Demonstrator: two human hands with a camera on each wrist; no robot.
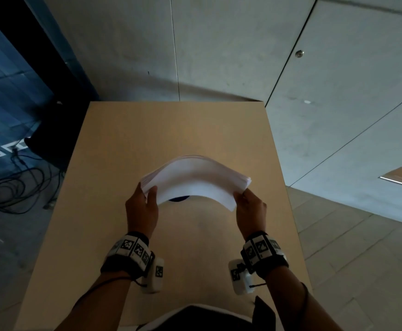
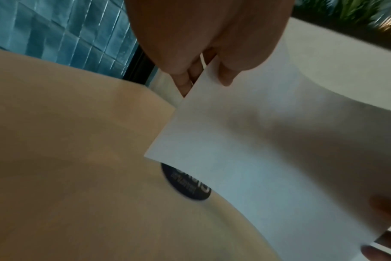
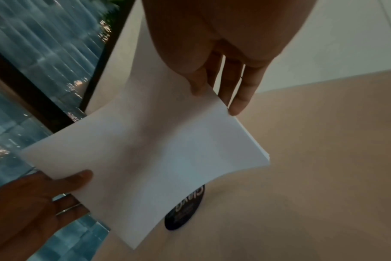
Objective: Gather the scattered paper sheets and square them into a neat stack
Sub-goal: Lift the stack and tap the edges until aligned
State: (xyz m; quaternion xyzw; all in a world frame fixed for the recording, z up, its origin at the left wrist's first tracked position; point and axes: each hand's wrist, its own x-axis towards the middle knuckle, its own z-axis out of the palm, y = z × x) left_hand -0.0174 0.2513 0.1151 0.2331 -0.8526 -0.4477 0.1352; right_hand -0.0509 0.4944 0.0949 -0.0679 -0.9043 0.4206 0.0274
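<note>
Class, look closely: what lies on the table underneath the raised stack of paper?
Under the paper stack, a dark round sticker with pale lettering lies on the table. The sheets cover part of it, so the lettering cannot be read whole.

Sheets [image 1: 195,181]: white paper, matt, smooth. Bench [image 1: 171,130]: pale wood-look top, smooth, satin finish. Sticker [image 3: 185,211] under the sheets: dark, glossy, printed. Wall [image 1: 219,44] behind the bench: grey panels, matt, concrete-like.

Both forearms extended forward, wrists banded. Left hand [image 1: 142,209] pinches the stack's [image 1: 195,180] left end, thumb on top. Right hand [image 1: 251,211] pinches the right end, fingers [image 3: 239,98] underneath.
</note>
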